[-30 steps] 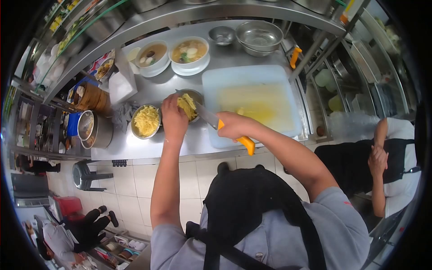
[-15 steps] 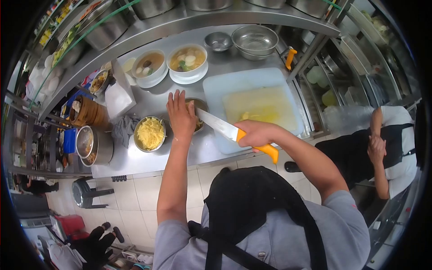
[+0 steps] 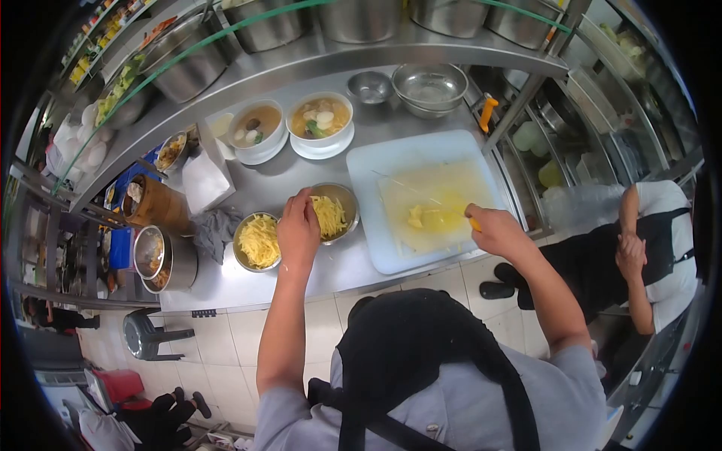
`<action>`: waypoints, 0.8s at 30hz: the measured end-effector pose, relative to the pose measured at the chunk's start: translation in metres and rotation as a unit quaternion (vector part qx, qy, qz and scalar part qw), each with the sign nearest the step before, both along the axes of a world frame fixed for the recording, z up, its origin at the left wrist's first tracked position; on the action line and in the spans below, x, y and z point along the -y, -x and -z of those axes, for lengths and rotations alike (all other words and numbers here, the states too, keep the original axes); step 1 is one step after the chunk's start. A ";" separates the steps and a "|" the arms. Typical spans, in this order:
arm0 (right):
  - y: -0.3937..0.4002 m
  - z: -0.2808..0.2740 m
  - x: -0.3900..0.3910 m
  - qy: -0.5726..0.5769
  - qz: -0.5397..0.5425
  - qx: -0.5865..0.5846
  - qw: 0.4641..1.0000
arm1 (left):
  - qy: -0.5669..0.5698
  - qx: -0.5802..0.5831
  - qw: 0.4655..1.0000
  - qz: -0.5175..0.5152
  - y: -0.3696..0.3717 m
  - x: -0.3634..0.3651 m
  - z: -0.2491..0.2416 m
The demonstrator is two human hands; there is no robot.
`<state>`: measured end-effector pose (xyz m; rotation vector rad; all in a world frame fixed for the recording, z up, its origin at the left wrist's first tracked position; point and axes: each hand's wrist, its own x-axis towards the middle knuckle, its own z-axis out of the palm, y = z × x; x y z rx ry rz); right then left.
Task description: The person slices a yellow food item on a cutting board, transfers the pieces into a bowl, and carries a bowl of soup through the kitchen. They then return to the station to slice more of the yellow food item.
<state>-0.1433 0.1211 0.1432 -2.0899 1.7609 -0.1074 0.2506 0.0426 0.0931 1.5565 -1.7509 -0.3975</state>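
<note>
My right hand (image 3: 498,233) is closed around the yellow handle of a kitchen knife (image 3: 474,224). Its blade reaches left over the pale, wet cutting board (image 3: 361,161) and is hard to make out against it. A few yellow scraps (image 3: 415,216) lie on the board. My left hand (image 3: 298,229) is between two metal bowls, its fingers stretched forward over the near side of the right one. Yellow shreds fill the left bowl (image 3: 258,240); more yellow shreds (image 3: 329,216) lie in the right bowl, partly hidden by my fingers.
Two white soup bowls (image 3: 256,128) (image 3: 320,120) stand behind the shreds. Empty metal bowls (image 3: 430,84) sit at the back. A grey cloth (image 3: 214,225) and a metal pot (image 3: 177,259) are at left. A metal shelf (image 3: 376,56) overhangs the counter. A co-worker (image 3: 632,255) stands at right.
The knife has moved right, from beside my left hand to over the cutting board. My left hand has shifted down and left, uncovering the shreds in the right bowl.
</note>
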 end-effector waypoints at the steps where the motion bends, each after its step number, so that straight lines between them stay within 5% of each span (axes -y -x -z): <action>1: 0.010 0.010 0.004 0.029 0.013 -0.021 0.999 | -0.011 -0.025 1.000 -0.004 -0.002 -0.002 -0.003; 5: 0.049 0.052 0.020 0.110 0.010 -0.068 0.991 | 0.132 0.111 0.984 0.055 -0.021 -0.006 -0.007; 8: 0.059 0.069 0.030 0.115 -0.030 -0.071 0.990 | 0.179 0.142 0.973 -0.025 -0.056 -0.027 -0.032; 10: 0.053 0.072 0.043 0.111 -0.056 -0.078 0.989 | 0.165 0.044 0.973 -0.157 -0.109 -0.033 -0.030; 13: 0.050 0.063 0.063 0.091 0.004 -0.061 0.994 | 0.026 -0.043 0.951 -0.306 -0.190 -0.021 0.022; 19: 0.011 0.044 0.119 0.128 -0.044 0.017 0.991 | 0.101 0.191 0.940 -0.264 -0.250 0.041 0.113; 22: -0.007 0.043 0.164 0.108 -0.116 0.032 0.987 | -0.067 0.137 0.944 -0.293 -0.262 0.051 0.121; 24: -0.024 0.052 0.198 0.082 -0.114 0.098 0.985 | -0.195 0.245 0.919 -0.238 -0.266 0.060 0.089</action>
